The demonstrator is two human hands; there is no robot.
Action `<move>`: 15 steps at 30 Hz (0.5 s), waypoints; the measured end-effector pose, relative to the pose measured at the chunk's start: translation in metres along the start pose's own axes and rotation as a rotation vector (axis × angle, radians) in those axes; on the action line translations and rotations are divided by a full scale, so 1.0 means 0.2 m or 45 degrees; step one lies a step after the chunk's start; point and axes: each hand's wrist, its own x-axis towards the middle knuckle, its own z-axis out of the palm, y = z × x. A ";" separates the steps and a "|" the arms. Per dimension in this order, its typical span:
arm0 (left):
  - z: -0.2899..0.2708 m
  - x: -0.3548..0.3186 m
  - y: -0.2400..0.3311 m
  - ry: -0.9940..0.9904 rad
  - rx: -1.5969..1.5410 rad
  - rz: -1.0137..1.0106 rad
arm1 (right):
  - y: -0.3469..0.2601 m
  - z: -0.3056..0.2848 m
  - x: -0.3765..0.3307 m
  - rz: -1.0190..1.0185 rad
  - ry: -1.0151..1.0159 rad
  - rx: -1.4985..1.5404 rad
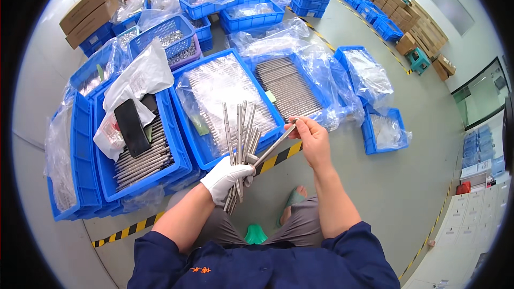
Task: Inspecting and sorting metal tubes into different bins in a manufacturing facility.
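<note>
Metal rods [240, 134] at frame centre: bundle fanned upward, clamped in gloved left hand [225, 179]. Bare right hand [313, 139] pinches single rod [274, 147] at upper end. Behind: blue crate [184, 118], plastic-lined, rods in rows. Left crate [104, 176]: rods, black phone [132, 127], white bag [140, 77].

Two hands: gloved left hand [227, 177], bare right hand [312, 140]. One rod bundle [241, 134]; one single rod [274, 146]. One black phone [132, 127]. One teal stool [418, 60].
</note>
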 end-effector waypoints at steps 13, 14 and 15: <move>0.00 0.00 -0.03 -0.044 -0.110 -0.011 | 0.06 0.11 -0.05 -0.803 0.317 -0.824; -0.01 0.00 -0.03 -0.042 -0.106 -0.016 | 0.06 0.10 -0.06 -0.538 0.207 -0.547; 0.00 -0.01 -0.01 -0.035 -0.103 -0.020 | 0.04 0.09 -0.06 -0.276 0.097 -0.273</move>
